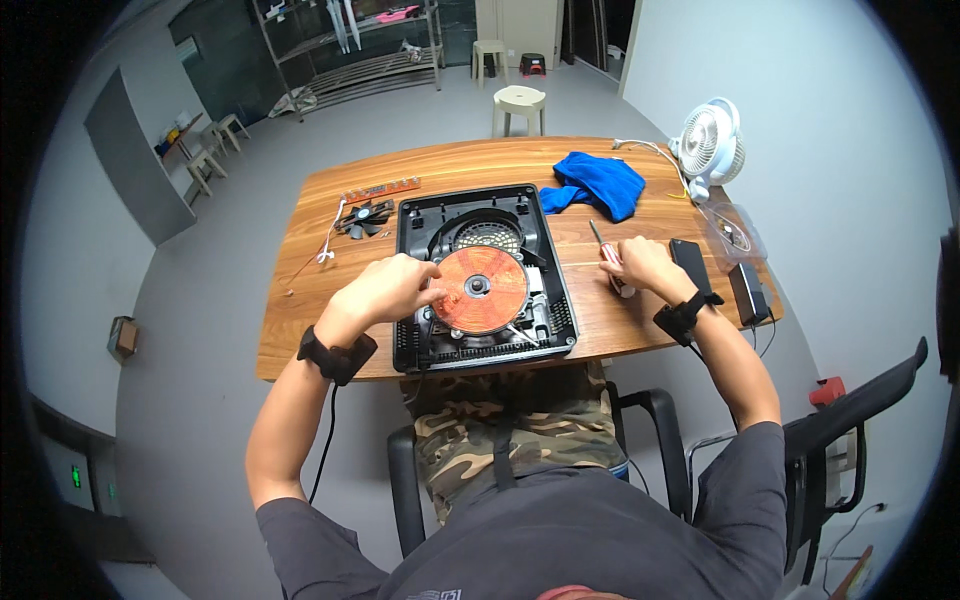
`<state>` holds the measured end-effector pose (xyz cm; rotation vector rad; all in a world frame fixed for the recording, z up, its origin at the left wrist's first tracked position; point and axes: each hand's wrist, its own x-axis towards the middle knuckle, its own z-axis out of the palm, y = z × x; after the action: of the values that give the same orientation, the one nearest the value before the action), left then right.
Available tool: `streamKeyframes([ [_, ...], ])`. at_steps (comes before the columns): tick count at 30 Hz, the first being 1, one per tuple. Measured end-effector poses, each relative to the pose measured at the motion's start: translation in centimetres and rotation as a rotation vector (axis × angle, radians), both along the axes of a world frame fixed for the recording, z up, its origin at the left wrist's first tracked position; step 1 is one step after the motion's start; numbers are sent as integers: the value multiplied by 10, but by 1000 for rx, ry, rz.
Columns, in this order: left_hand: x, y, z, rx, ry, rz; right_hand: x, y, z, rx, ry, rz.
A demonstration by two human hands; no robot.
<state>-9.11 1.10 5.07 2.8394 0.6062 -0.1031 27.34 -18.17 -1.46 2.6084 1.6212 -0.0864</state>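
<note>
A black plastic housing, like the base of an induction cooker, lies open in front of me on the wooden table. Over its inside parts sits a round, flat copper coil with a dark hub in its middle. My left hand has its fingers and thumb bent at the coil's left edge, touching it. Right of the housing, my right hand is closed round a screwdriver with a red and clear handle, its shaft pointing away from me. The palm hides part of the handle.
A black fan and a narrow orange circuit board with wires lie at the left. Back right is a blue cloth. Along the right are a white desk fan, a clear plastic box, a black phone-like slab and a dark box.
</note>
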Motion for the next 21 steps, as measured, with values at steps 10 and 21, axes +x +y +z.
streamKeyframes([
  [10, -92, 88, -20, 55, 29, 378, -35, 56, -11, 144, 95, 223],
  [21, -109, 118, -51, 73, 34, 546, -34, 79, -62, 340, -15, 428],
])
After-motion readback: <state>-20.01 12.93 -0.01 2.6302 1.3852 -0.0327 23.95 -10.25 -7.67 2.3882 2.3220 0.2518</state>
